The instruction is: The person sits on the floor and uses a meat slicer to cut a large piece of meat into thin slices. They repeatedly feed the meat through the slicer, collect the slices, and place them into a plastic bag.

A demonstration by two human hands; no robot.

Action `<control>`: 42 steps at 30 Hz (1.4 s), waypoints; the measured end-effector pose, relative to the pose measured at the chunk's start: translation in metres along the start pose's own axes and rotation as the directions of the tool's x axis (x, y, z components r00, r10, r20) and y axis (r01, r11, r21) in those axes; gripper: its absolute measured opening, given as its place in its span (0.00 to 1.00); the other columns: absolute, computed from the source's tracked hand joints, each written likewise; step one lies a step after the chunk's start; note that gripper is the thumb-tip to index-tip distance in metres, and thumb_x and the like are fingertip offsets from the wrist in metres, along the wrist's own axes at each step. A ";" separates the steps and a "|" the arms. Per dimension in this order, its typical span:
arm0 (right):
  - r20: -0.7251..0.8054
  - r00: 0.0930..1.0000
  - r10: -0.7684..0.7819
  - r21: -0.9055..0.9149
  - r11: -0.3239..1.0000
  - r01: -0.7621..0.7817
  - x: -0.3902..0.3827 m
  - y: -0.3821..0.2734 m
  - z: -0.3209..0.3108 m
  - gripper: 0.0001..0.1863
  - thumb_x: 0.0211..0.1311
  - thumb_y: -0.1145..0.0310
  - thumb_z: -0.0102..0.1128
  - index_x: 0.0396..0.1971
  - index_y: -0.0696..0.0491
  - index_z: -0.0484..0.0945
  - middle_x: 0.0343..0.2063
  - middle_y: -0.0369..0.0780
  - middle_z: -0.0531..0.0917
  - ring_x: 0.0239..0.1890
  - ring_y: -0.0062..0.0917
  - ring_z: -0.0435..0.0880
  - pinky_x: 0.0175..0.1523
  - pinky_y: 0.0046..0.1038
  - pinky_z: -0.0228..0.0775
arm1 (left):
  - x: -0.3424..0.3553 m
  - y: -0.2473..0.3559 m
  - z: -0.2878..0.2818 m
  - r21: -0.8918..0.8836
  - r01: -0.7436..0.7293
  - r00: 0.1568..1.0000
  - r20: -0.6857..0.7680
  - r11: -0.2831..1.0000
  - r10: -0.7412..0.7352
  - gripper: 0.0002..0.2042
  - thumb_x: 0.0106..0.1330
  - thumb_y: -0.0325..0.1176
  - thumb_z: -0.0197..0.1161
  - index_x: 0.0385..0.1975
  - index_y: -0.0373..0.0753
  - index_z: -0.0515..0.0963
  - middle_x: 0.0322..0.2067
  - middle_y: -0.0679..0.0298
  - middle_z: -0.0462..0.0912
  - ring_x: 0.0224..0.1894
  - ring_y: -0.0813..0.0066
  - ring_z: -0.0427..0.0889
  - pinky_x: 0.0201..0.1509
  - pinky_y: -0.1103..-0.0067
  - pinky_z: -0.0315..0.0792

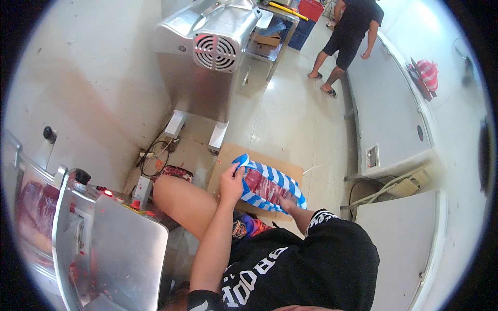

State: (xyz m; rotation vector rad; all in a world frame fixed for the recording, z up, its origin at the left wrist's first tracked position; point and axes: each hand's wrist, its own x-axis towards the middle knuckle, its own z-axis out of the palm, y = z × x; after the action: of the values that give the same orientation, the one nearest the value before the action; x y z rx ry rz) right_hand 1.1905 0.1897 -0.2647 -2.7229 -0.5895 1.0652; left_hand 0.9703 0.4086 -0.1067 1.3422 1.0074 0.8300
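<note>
A blue-and-white striped plastic bag (pixel 282 179) lies open in front of me. Red, white-streaked meat (pixel 262 187) shows in its mouth. At the bag's left end my left hand (pixel 231 182) is closed, pinching the blue rim between thumb and fingers. My right hand (pixel 288 204) grips the near right side, its thumb against the meat and its other fingers partly hidden by the bag. Beneath the bag a brown cardboard sheet (pixel 226 156) covers part of the floor.
On my left stands a metal slicer (pixel 129 259) with meat (pixel 33 217) behind its guard. Another steel machine (pixel 202 78) is ahead. More meat (pixel 178 173) lies low beside my knee. White chest freezers (pixel 386 109) line the right. Another person (pixel 350 39) stands at the far end.
</note>
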 end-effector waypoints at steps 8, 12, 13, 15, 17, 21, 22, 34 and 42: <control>-0.090 0.996 0.019 -0.091 0.995 -0.027 -0.013 -0.011 0.002 0.61 0.58 0.26 0.54 0.76 0.60 0.47 0.74 0.58 0.54 0.77 0.49 0.52 0.78 0.45 0.46 | -0.002 -0.005 0.010 -0.026 -0.009 1.000 0.021 1.000 0.010 0.18 0.70 0.36 0.63 0.50 0.27 0.81 0.46 0.47 0.86 0.49 0.61 0.85 0.55 0.72 0.75; 0.087 0.995 0.057 -0.407 0.913 -0.017 -0.008 -0.010 -0.031 0.60 0.57 0.28 0.58 0.75 0.60 0.50 0.74 0.57 0.55 0.76 0.48 0.55 0.76 0.45 0.51 | 0.002 -0.006 0.008 0.052 -0.028 0.999 0.046 0.998 0.026 0.18 0.70 0.36 0.63 0.50 0.27 0.81 0.47 0.47 0.86 0.49 0.60 0.85 0.56 0.72 0.75; 0.155 0.985 0.078 -0.529 0.848 0.016 -0.009 -0.014 -0.047 0.60 0.57 0.28 0.59 0.75 0.60 0.51 0.74 0.56 0.56 0.76 0.48 0.55 0.76 0.45 0.52 | 0.001 -0.005 0.008 0.014 0.039 0.998 0.045 0.999 -0.040 0.18 0.70 0.36 0.63 0.51 0.26 0.80 0.46 0.47 0.86 0.49 0.59 0.85 0.56 0.71 0.75; 0.245 0.961 0.126 -0.716 0.692 0.092 -0.015 -0.019 -0.081 0.60 0.56 0.29 0.61 0.74 0.60 0.52 0.74 0.56 0.56 0.76 0.47 0.57 0.75 0.45 0.54 | 0.002 -0.005 0.006 0.061 0.008 0.999 0.045 0.998 -0.011 0.18 0.70 0.36 0.63 0.51 0.26 0.80 0.45 0.48 0.87 0.49 0.60 0.85 0.55 0.72 0.75; 0.270 0.956 0.114 -0.830 0.530 0.171 -0.027 -0.034 -0.113 0.59 0.56 0.30 0.63 0.74 0.60 0.54 0.74 0.55 0.57 0.75 0.47 0.58 0.74 0.45 0.57 | 0.005 -0.005 0.003 0.051 -0.002 1.000 0.024 0.999 0.001 0.18 0.71 0.37 0.63 0.51 0.26 0.80 0.45 0.48 0.87 0.48 0.62 0.86 0.55 0.72 0.75; 0.216 0.975 -0.056 -0.940 0.258 0.223 -0.070 -0.070 -0.152 0.41 0.52 0.36 0.70 0.56 0.53 0.82 0.63 0.48 0.77 0.65 0.39 0.76 0.62 0.43 0.73 | -0.001 0.006 0.004 -0.027 0.018 0.999 -0.042 0.999 -0.019 0.17 0.70 0.35 0.63 0.51 0.27 0.81 0.42 0.50 0.88 0.45 0.64 0.86 0.53 0.72 0.76; 0.276 0.958 -0.078 -0.914 0.286 0.287 -0.087 -0.090 -0.160 0.39 0.52 0.36 0.70 0.54 0.53 0.83 0.60 0.48 0.79 0.62 0.39 0.78 0.61 0.43 0.74 | -0.004 0.011 0.003 -0.029 0.017 0.998 -0.062 0.999 -0.019 0.17 0.70 0.35 0.63 0.50 0.28 0.81 0.41 0.51 0.88 0.44 0.65 0.86 0.52 0.72 0.76; 0.045 -0.036 -0.998 0.526 -0.007 0.851 -0.237 -0.401 -0.057 0.18 0.70 0.60 0.63 0.51 0.56 0.77 0.41 0.39 0.84 0.45 0.25 0.81 0.51 0.30 0.76 | -0.160 0.150 -0.169 -0.395 -0.230 0.935 -0.343 0.889 0.089 0.10 0.73 0.26 0.57 0.51 0.35 0.77 0.44 0.62 0.81 0.48 0.71 0.80 0.55 0.75 0.73; 0.469 0.065 -0.881 0.569 0.358 0.740 -0.203 -0.477 0.209 0.22 0.71 0.57 0.62 0.51 0.61 0.79 0.49 0.48 0.85 0.51 0.30 0.82 0.59 0.34 0.71 | -0.242 0.172 -0.314 -0.466 -0.466 0.693 -0.721 0.752 -0.018 0.11 0.75 0.35 0.56 0.51 0.38 0.76 0.43 0.65 0.81 0.46 0.70 0.80 0.50 0.73 0.72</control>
State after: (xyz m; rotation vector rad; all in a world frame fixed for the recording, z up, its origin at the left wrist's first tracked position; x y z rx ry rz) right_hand 0.7689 0.5399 -0.1576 -1.0879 -1.7633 1.5944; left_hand 0.6032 0.3159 0.1018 0.5506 0.9710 1.7942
